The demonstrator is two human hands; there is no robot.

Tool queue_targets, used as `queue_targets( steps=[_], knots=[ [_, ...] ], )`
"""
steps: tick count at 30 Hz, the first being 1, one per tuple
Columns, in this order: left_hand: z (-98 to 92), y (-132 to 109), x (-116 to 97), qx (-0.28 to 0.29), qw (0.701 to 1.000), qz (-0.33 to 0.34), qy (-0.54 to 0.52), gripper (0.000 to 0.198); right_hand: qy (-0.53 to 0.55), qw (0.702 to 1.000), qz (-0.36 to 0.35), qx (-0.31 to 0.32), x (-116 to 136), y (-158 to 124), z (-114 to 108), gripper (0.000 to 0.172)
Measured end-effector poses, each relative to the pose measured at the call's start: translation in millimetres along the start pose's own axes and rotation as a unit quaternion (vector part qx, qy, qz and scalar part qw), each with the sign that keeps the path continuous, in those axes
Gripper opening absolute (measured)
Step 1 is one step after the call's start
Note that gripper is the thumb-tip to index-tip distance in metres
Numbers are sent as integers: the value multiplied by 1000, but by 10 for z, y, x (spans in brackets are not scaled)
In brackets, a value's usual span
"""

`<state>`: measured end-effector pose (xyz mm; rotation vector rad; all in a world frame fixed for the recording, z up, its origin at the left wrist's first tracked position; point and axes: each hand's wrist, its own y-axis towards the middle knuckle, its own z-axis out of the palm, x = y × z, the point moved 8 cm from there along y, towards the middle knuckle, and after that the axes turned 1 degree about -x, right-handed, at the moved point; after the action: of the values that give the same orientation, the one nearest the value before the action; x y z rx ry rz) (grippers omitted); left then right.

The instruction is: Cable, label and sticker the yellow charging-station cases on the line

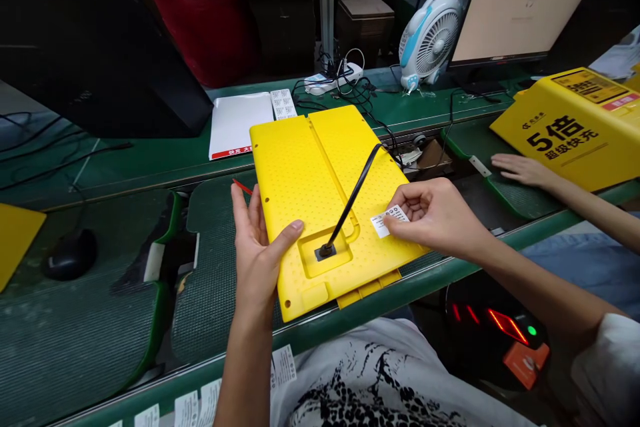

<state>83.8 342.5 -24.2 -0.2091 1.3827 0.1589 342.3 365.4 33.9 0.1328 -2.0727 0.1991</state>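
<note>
The yellow perforated plastic panel (320, 174) sits over the green bench edge (465, 268), long axis running near to far and leaning left, its black cable (353, 197) rising far-right; the left hand (257, 257) grips its left edge, thumb on top, while the right hand (435, 217) pinches a white label (389, 221), its print too small to read.

Green workbench (125, 160) w/ white-&-blue desk fan (429, 37), white power strip (333, 74), black cables (363, 90). Black monitor (100, 34) at left; red bag (200, 14), cardboard box (365, 20), metal post (326, 0) behind. Dim bg, bench lit.
</note>
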Motion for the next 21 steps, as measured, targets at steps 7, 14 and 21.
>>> queue_targets(
  steps=[7,14,21],
  knots=[
    [0,8,-5,1,1000,9,7,120,-187,980,-33,66,288,126,15,13],
    [4,20,-10,8,1000,21,19,117,-357,922,-85,124,435,237,49,32],
    [2,24,-9,2,1000,14,12,119,-303,934,-34,187,216,253,-48,31]
  ],
)
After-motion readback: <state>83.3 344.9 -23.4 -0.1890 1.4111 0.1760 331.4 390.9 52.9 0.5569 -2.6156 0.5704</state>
